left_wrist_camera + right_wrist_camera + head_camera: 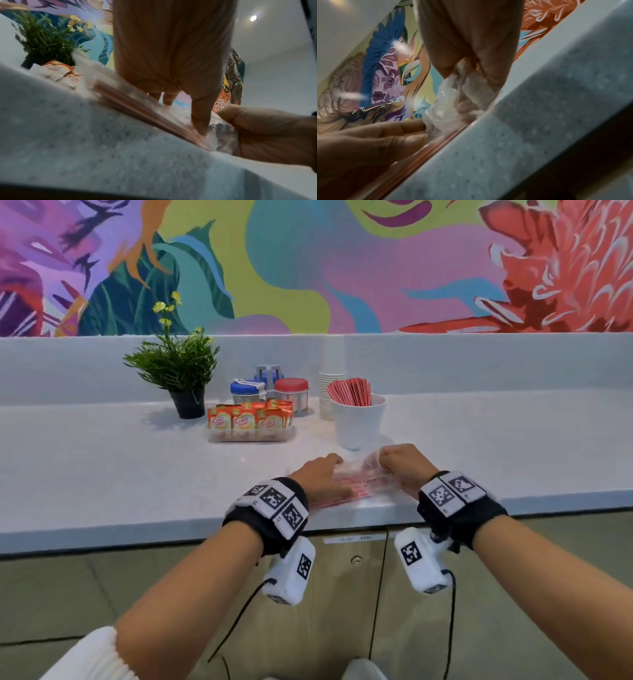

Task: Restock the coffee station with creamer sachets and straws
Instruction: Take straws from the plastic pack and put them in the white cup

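A clear plastic bag of red straws (356, 486) lies flat near the counter's front edge. My left hand (325, 474) presses down on it with straight fingers (200, 121). My right hand (399, 462) grips the bunched plastic at the bag's right end (448, 106), fingers curled round it. Behind the bag stands a white cup (358, 422) with red wrapped straws (351, 392) upright in it. To its left, orange creamer sachets (248, 419) fill a clear tray (251, 437). The bag's mouth is hidden by my hands.
A potted plant (181, 371) stands at the back left. Blue-lidded (245, 392) and red-lidded (292, 393) jars stand behind the tray, and a stack of paper cups (327, 398) behind the white cup. The counter edge (137, 530) overhangs cabinet doors (342, 594).
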Demonstrator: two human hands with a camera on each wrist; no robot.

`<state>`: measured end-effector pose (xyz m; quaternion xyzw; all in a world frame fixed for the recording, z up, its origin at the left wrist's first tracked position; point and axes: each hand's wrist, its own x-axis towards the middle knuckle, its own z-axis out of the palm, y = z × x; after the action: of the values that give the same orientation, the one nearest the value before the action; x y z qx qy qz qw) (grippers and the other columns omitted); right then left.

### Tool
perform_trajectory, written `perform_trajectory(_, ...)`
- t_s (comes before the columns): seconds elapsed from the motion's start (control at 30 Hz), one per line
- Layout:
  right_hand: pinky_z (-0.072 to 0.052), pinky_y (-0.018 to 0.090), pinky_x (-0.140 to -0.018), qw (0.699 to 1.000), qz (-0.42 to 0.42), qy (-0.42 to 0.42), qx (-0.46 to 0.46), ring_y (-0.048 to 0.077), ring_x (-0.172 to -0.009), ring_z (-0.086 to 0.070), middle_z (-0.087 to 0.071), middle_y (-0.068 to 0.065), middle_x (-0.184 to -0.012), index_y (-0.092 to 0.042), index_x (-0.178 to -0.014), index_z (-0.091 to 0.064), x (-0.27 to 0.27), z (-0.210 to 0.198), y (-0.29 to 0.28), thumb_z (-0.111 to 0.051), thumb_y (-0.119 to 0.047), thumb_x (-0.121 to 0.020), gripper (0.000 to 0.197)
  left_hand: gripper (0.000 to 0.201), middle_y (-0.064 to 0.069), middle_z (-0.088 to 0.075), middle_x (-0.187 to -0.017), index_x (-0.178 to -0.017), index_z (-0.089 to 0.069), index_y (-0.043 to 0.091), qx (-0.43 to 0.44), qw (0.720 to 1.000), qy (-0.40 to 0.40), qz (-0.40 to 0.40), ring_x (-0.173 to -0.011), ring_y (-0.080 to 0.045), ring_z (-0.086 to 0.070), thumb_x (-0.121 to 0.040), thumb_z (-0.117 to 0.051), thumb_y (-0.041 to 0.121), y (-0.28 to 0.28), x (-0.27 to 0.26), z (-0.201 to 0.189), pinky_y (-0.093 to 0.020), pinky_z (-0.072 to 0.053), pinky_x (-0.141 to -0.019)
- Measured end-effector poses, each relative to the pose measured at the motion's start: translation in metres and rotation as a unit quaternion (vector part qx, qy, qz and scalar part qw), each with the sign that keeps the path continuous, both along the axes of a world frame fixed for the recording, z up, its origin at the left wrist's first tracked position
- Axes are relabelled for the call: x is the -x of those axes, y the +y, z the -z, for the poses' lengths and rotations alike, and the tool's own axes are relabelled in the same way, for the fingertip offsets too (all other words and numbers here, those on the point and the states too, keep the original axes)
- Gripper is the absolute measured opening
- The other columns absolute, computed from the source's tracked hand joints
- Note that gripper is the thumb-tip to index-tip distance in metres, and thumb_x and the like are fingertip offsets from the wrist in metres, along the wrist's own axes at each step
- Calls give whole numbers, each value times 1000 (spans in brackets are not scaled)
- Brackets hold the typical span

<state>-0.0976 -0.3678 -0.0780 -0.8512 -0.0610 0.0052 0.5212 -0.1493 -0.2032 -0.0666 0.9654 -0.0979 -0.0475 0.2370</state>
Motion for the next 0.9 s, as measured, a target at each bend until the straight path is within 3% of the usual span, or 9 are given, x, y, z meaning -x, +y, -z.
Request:
perform_trajectory(0.13, -50, 44, -90, 998, -63, -20, 5, 32, -95, -63, -69, 19, -102, 1, -100, -70, 7, 3, 9, -55, 1, -84, 22, 67, -10, -44, -137, -136, -34, 14, -80, 996, -36, -29, -124, -29, -43, -82, -64, 41, 0, -5, 12, -42, -36, -102)
perform_trajectory(0.27, -49, 42, -90, 995, -98, -16, 7, 25, -87, -61, -67, 9, -84, -8, -88, -72, 10, 2, 8, -59, -8, -86, 14, 55, -10, -51, -128, -124, -43, 12, -125, 988, -77, -57, -120, -29, -46, -84, -61, 45, -2, -8, 15, -43, -33, -98)
perform_trajectory(0.33, -47, 39, -90, 995, -98, -21, 12, 24, -87, -59, -67, 14, -90, -4, -90, -72, 10, 2, 9, -57, -11, -88, 16, 47, -8, -56, -123, -119, -47, 13, -117, 988, -88, -56, -115, -28, -49, -85, -61, 43, -1, -9, 16, -41, -33, -95)
perform_trajectory(0.4, -46, 36, -82, 996, -85, -24, 10, 20, -83, -57, -66, 18, -95, 5, -100, -67, 9, 5, 9, -53, -12, -90, 24, 42, -7, -59, -119, -116, -49, 15, -86, 990, -97, -54, -111, -27, -52, -86, -60, 42, 1, -11, 16, -39, -34, -93)
perform_trajectory(0.53, -40, 19, -58, 996, -79, -40, -3, 8, -62, -51, -61, -1, -74, 0, -103, -65, 16, 11, 10, -54, -10, -90, 20, 35, -8, -60, -115, -113, -49, 14, -51, 991, -109, -52, -104, -28, -54, -90, -56, 39, 4, -14, 15, -36, -37, -87)
perform_trajectory(0.6, -44, 17, -59, 994, -81, -57, -39, 6, -63, -55, -63, 1, -75, 2, -102, -65, 18, 12, 11, -58, -5, -87, 18, 39, -5, -60, -114, -114, -49, 15, -48, 993, -101, -40, -103, -26, -53, -88, -56, 44, 3, -16, 16, -37, -35, -88)
perform_trajectory(0.7, -51, 37, -77, 990, -54, -73, -105, 21, -81, -60, -67, 20, -93, 8, -101, -65, 13, 16, 17, -56, 7, -82, 21, 47, -5, -57, -112, -113, -50, 15, -63, 994, -87, -20, -104, -26, -53, -85, -55, 53, 4, -20, 20, -40, -36, -89)
perform_trajectory(0.77, -52, 45, -82, 986, -32, -75, -145, 27, -86, -60, -66, 22, -96, 8, -98, -65, 12, 17, 20, -50, 15, -78, 26, 48, -6, -57, -112, -112, -50, 15, -78, 993, -91, -17, -105, -26, -53, -84, -55, 54, 6, -24, 23, -43, -39, -90)
perform_trajectory(0.9, -52, 45, -78, 978, -38, -73, -192, 28, -81, -61, -65, 15, -86, 5, -94, -68, 10, 22, 20, -57, 15, -77, 22, 52, -7, -52, -116, -115, -46, 13, -92, 991, -96, -22, -108, -27, -49, -86, -50, 56, 9, -25, 25, -42, -37, -90)
